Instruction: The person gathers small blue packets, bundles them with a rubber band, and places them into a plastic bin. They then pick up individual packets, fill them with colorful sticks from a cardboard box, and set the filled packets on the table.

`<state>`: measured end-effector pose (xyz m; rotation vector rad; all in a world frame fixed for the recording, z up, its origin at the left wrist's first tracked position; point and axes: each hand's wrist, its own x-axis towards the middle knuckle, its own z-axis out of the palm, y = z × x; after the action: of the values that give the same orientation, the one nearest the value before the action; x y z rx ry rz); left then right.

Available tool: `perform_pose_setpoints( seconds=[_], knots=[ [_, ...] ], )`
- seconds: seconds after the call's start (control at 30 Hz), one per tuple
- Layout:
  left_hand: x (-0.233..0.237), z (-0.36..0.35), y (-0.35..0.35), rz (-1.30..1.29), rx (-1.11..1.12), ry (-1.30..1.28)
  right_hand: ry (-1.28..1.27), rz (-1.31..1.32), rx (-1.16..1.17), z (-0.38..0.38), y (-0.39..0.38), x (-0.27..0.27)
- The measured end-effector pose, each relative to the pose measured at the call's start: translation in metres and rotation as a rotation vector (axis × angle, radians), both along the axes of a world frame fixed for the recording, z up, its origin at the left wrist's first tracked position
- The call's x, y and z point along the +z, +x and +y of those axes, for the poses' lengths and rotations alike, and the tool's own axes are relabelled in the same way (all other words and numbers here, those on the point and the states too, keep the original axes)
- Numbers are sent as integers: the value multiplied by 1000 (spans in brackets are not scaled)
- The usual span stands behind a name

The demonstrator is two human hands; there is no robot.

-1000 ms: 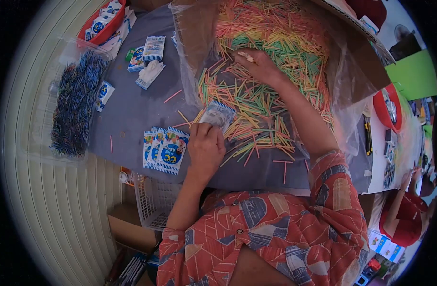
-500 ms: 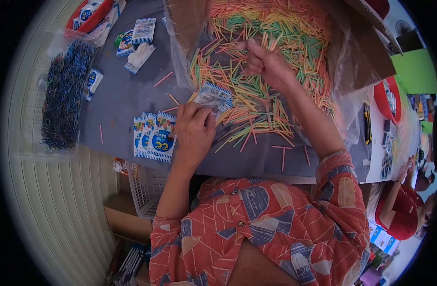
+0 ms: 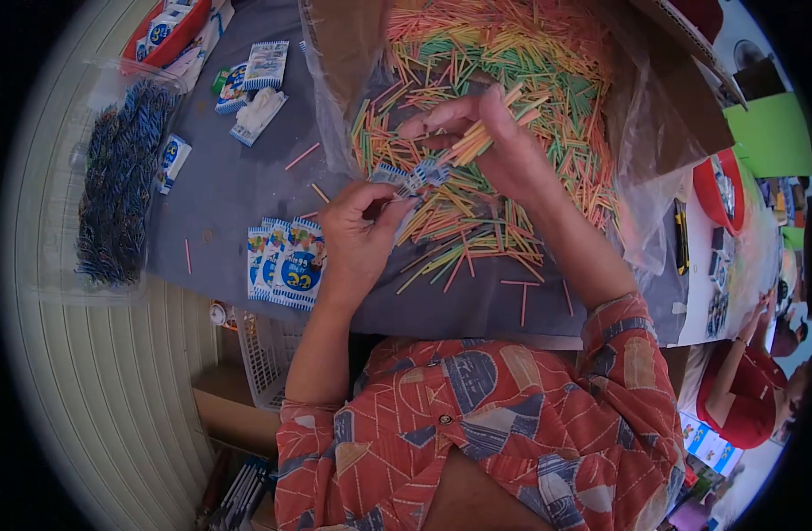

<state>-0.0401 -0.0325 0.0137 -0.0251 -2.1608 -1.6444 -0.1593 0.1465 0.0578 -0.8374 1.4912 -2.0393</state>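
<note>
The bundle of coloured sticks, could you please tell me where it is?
In the head view, the bundle is in the right hand, just right of centre, its lower end beside the packet in the left hand.

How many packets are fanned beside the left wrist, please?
3: the left packet, the middle packet, and the right packet on top; more may be hidden underneath.
</note>
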Motion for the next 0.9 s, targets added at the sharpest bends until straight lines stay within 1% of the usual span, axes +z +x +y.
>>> perform_pose_setpoints(
  seconds=[0.03, 0.1, 0.17, 0.2, 0.23, 0.27, 0.3, 0.37, 0.43, 0.47, 0.53, 0.6, 0.67, 0.7, 0.77, 0.83, 0.87, 0.9],
  knots=[
    [2, 4, -4, 11, -23, 21, -37, -7, 30, 1, 2, 5],
    [5, 11, -10, 30, -58, 37, -29, 34, 27, 4, 4, 17],
    [0, 18, -17, 109, -99, 92, -18, 74, 16, 8, 2, 21],
    [-2, 22, -20, 115, -110, 90, 12, 137, 6, 10, 0, 18],
    [-3, 27, -23, 111, -115, 153, 42, 200, -3, 13, -3, 15],
    [-5, 30, -26, 107, -119, 216, 41, 207, -10, 16, -4, 14],
    [-7, 32, -30, 112, -122, 214, 68, 169, -5, 19, -4, 13],
    [-11, 33, -38, 13, -180, 273, 92, 133, 1, 25, -8, 16],
    [-13, 34, -43, 14, -181, 269, -62, 71, -69, 32, -16, 24],
    [-14, 35, -45, 12, -179, 269, -62, 71, -74, 35, -18, 25],
    [-16, 36, -50, -11, -191, 299, -59, 174, -93, 39, -23, 27],
    [-16, 38, -54, -32, -200, 332, -61, 167, -99, 40, -28, 22],
    [-11, 40, -56, -10, -200, 302, -58, 160, -104, 39, -28, 22],
    [-9, 41, -56, -9, -199, 306, -32, 153, -140, 36, -25, 24],
    [-6, 41, -57, 5, -190, 175, -6, 147, -170, 34, -23, 24],
    [-2, 44, -57, 11, -191, 217, 139, 188, -172, 34, -24, 20],
    [0, 45, -57, 15, -196, 257, 137, 192, -167, 31, -21, 19],
    [2, 45, -58, 19, -191, 256, 162, 256, -235, 26, -17, 19]
  ],
)
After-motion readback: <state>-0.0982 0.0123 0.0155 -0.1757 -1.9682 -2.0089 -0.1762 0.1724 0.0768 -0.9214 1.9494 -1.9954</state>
